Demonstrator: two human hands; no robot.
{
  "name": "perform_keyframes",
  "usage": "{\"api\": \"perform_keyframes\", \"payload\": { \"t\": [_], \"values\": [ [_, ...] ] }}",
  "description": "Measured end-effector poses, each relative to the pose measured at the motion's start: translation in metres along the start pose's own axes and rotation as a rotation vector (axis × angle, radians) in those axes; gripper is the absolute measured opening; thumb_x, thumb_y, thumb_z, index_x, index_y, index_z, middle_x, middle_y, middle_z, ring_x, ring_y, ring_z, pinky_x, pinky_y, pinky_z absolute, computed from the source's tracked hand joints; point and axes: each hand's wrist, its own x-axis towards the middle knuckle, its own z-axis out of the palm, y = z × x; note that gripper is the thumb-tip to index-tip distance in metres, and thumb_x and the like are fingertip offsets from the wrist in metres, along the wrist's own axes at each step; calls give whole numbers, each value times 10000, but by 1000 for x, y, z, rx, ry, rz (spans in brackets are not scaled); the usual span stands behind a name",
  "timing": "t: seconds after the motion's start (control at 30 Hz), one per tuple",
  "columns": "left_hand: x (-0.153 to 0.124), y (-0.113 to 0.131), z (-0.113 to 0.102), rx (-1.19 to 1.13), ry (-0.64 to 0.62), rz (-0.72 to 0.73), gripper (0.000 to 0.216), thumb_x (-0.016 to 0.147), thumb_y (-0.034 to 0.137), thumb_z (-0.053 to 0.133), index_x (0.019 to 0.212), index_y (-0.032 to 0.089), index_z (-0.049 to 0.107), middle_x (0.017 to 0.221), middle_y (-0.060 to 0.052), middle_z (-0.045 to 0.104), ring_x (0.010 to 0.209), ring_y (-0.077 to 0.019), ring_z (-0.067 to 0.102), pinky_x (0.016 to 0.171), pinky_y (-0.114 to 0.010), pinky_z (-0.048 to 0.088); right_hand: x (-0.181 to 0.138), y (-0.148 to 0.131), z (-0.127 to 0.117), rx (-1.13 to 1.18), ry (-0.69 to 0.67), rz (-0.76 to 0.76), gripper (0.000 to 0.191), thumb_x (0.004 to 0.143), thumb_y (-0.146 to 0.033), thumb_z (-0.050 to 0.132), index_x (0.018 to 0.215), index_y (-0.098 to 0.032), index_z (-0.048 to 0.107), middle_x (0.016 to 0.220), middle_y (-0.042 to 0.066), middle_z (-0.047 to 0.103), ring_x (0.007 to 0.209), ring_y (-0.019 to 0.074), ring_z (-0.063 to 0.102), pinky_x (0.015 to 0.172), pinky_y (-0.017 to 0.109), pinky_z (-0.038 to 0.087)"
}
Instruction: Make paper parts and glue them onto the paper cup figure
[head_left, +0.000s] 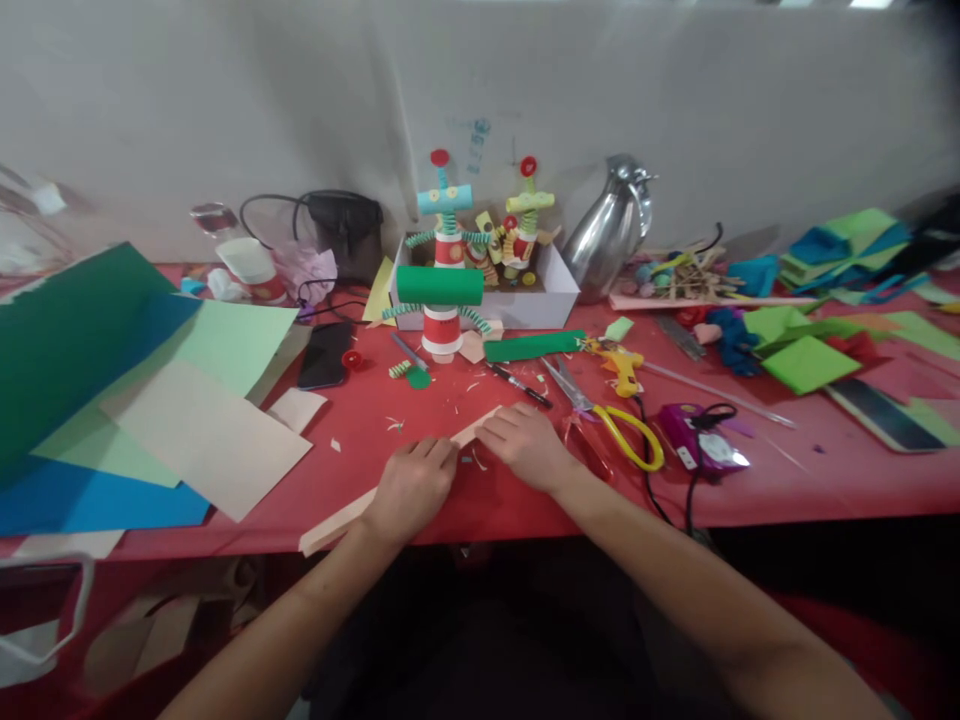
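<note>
A long, narrow peach paper strip (339, 523), folded along its length, lies slantwise at the table's front edge. My left hand (417, 487) is closed over its middle, knuckles up. Near the far end, my right hand (527, 447) pinches the strip with bent fingers. A short stretch of paper shows between the two hands; the fingertips are partly hidden. Just beyond them are a black marker (519, 385) and scissors (626, 435) with yellow handles. A paper-cup figure (442, 330) with a green tube body and coiled arms stands farther back.
A white box (559, 290) holds another cup figure. Large coloured sheets (210, 430) cover the left side, beside a phone (326, 355). A yellow glue gun (622, 370), a purple corded device (701, 440) and a steel jug (607, 230) stand to the right. Paper scraps litter the red table.
</note>
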Motion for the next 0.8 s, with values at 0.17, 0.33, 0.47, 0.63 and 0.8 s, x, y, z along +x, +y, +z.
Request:
{"api": "perform_keyframes", "payload": {
  "t": [0.17,0.33,0.47,0.63,0.8],
  "values": [
    [-1,-3,14,-262,8,-181,265,971,217,449,1019,164,705,820,-63,628,724,-164,602,641,-280,476,-5,1,2,42,-35,74,206,964,-151,503,1057,-170,686,959,70,705,910,210,561,760,343,377],
    [0,-10,20,-444,-45,-198,347,971,207,435,1233,244,659,847,-40,621,733,-136,614,666,-244,480,-10,-1,0,74,-94,177,206,938,-123,516,1052,-150,685,992,94,704,940,226,596,808,347,455],
    [4,-9,12,-370,-122,-180,385,961,209,422,1276,273,633,884,-44,621,730,-142,620,625,-238,465,-18,-9,-1,74,-107,293,329,894,-42,470,1162,-105,652,1187,151,672,1085,246,606,902,355,492],
    [11,-7,0,-258,-199,-152,429,930,205,431,1315,289,600,891,-53,637,675,-155,622,527,-233,417,-28,-14,-5,100,-105,339,455,871,-21,438,1296,-89,584,1321,165,613,1226,262,548,996,386,464],
    [11,-14,6,-444,-144,-174,438,916,168,448,1320,245,598,875,-47,674,702,-144,638,631,-229,470,-30,-27,-21,168,-29,494,254,968,-217,462,999,-163,708,975,107,710,980,237,597,904,367,473]
  ]
}}
